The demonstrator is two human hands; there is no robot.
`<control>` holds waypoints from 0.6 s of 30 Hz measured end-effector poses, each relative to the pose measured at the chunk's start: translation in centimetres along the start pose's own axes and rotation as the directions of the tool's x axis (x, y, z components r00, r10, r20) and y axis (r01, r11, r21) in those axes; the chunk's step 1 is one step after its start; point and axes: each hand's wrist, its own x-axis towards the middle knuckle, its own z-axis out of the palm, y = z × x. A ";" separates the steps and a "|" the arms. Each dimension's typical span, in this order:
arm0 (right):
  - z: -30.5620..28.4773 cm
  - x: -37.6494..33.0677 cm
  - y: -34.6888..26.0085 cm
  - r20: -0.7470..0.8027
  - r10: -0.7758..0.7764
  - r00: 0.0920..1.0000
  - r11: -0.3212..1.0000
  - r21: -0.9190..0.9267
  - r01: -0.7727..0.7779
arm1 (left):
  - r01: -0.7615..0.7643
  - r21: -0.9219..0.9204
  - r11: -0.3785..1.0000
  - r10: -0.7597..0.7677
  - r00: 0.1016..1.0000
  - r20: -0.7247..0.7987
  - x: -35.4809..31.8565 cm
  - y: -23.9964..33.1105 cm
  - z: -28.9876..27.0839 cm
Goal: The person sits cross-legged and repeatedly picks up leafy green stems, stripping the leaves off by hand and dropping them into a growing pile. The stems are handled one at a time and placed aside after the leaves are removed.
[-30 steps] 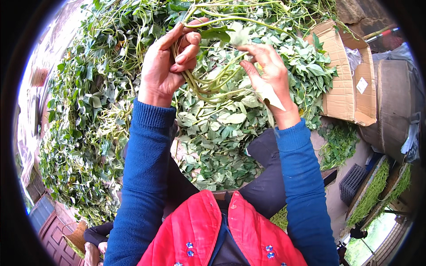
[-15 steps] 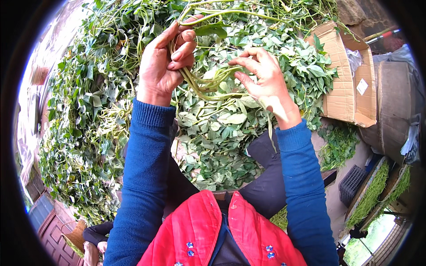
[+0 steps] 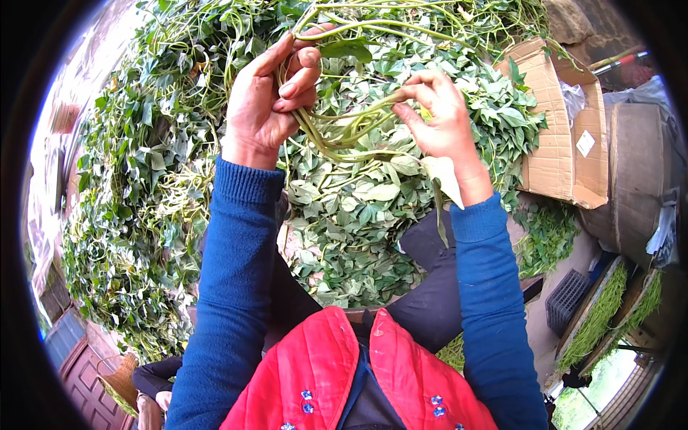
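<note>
My left hand (image 3: 261, 107) is closed round a small bunch of long green leafy vine stems (image 3: 309, 130), held above the greenery. Some of these stems run off from its fingertips toward the upper right, with a single leaf hanging below them. To the right, my right hand (image 3: 443, 118) pinches the end of one stem between thumb and fingers. A pale leaf (image 3: 443, 178) from the bunch hangs in front of the right wrist. Underneath lies a broad pile of picked leaves (image 3: 358, 229), reaching between my knees.
A tangled heap of leafy vines (image 3: 136, 193) covers the left side. On the right stand an opened cardboard box (image 3: 548, 122) and a dark plastic crate (image 3: 566, 295), beside trays of thin green strands (image 3: 596, 315). Another person's dark-clothed limb (image 3: 161, 376) shows near a wicker basket (image 3: 122, 380) at lower left.
My right hand has moved a little right and up, drawing the pinched stem straighter away from the bunch. The pale leaf by its wrist has swung. My left hand has barely shifted.
</note>
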 end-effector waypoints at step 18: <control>-4.4 -0.4 1.9 -0.505 0.283 0.816 0.955 0.072 -0.286 | -0.135 -0.169 0.976 0.129 0.991 -0.045 0.4 0.3 -1.3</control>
